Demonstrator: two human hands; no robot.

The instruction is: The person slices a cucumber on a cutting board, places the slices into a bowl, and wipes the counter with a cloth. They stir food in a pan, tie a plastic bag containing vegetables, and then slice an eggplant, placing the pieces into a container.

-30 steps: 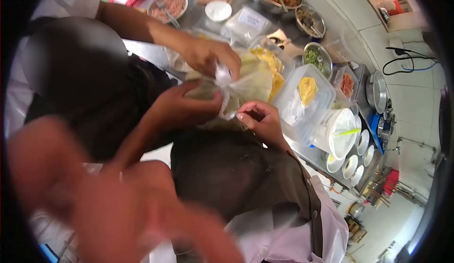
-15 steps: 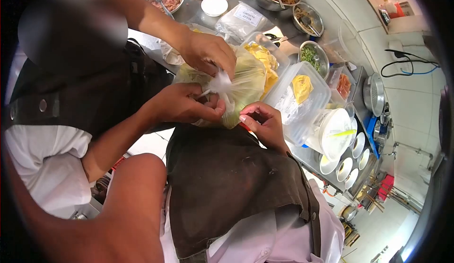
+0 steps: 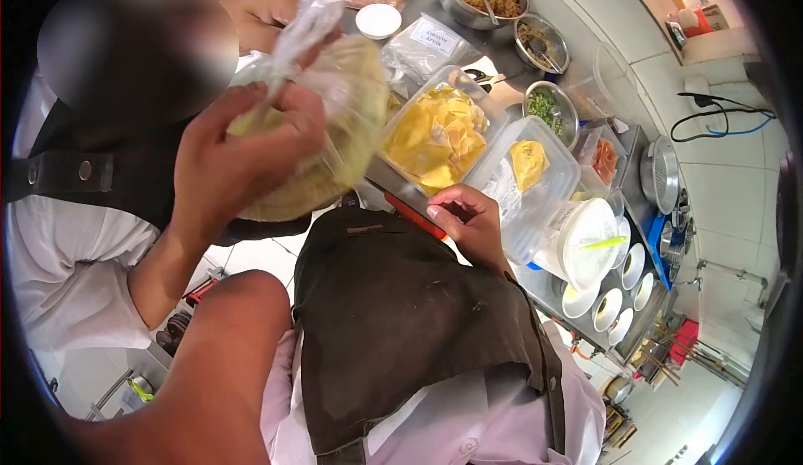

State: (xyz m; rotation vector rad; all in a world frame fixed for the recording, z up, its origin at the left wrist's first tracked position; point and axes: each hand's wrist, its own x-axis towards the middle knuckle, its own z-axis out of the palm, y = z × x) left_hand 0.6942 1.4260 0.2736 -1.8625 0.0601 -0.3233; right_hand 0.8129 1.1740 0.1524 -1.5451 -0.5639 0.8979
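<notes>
Head view: right hand (image 3: 470, 224) near the clear rectangular plastic tub (image 3: 488, 93) at eleven o'clock, grip loosely curled, seemingly empty; left hand unseen; at ten, a co-worker (image 3: 238, 155) grasps a cloudy plastic bag (image 3: 358, 101).

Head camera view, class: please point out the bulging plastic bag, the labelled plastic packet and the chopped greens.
Plastic bag (image 3: 355, 109): head camera view, on its bulging side.
Labelled packet (image 3: 436, 38): head camera view, on its printed label.
Chopped greens (image 3: 544, 111): head camera view, middle of the heap.

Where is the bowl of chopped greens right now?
In the head view, the bowl of greens sits right of centre near the top, between a spoon-holding metal bowl and a tub of orange food.
</notes>
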